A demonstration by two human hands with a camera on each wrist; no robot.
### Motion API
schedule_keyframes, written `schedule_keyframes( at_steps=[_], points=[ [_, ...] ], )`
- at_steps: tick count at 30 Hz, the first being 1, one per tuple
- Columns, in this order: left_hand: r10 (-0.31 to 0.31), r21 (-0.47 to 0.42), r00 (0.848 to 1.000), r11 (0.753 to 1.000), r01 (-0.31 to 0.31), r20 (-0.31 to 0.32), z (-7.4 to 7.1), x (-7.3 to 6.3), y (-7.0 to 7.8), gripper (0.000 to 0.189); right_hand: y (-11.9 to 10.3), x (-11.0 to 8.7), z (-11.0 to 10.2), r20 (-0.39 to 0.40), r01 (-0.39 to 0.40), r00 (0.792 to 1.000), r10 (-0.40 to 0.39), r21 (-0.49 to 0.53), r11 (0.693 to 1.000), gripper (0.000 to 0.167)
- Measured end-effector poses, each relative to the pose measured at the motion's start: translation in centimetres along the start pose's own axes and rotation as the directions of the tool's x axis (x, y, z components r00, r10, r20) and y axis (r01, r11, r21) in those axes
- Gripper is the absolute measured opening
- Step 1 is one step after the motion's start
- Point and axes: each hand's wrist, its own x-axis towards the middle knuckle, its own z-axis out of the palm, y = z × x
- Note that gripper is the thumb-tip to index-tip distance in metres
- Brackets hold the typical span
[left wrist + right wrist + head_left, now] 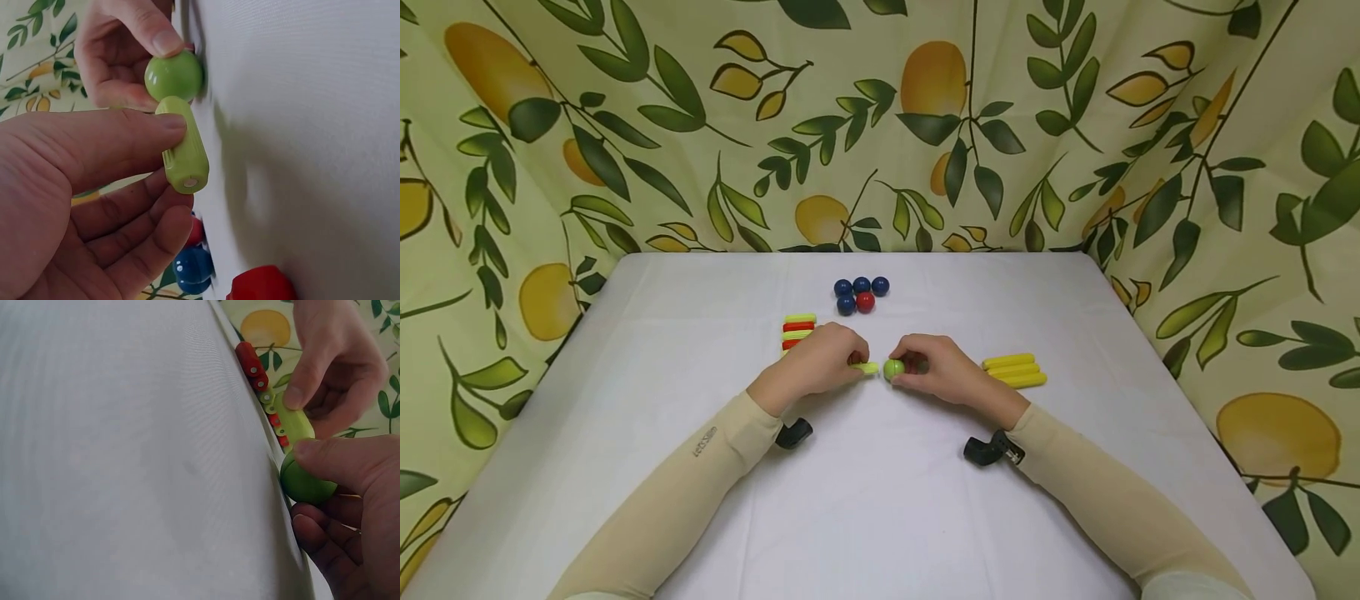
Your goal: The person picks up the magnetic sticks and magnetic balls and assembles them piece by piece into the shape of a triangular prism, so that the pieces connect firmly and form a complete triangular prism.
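Note:
My left hand [822, 360] pinches a light green ribbed rod [183, 150] between thumb and fingers; a small metallic disc shows in its near end. Facing it, my right hand [946, 367] holds a green ball [892, 370] by thumb and fingertips. The rod's far end is right at the ball, overlapping it in the left wrist view. Both are close over the white table [880, 500]. Behind the left hand lies a row of red and light green rods [799, 327], partly hidden by it.
Several blue balls [862, 285] and one red ball [866, 302] sit clustered toward the back of the table. Yellow rods [1017, 372] lie side by side just right of the right hand. A leaf-and-fruit patterned curtain [850, 167] stands round the back and sides.

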Motion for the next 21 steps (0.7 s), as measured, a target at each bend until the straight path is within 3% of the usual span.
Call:
schedule_keyframes(
  at_steps=[11, 21],
  points=[
    [-0.001, -0.009, 1.000, 1.000, 0.001, 0.000, 0.22, 0.33, 0.36, 0.009, -0.21, 0.29, -0.16, 0.007, 0.010, 1.000, -0.010, -0.007, 1.000, 0.027],
    [0.001, -0.017, 1.000, 1.000, -0.001, 0.008, 0.22, 0.31, 0.42, 0.011, -0.19, 0.25, -0.27, 0.023, -0.033, 0.999, 0.033, 0.001, 0.999, 0.027]
  ],
)
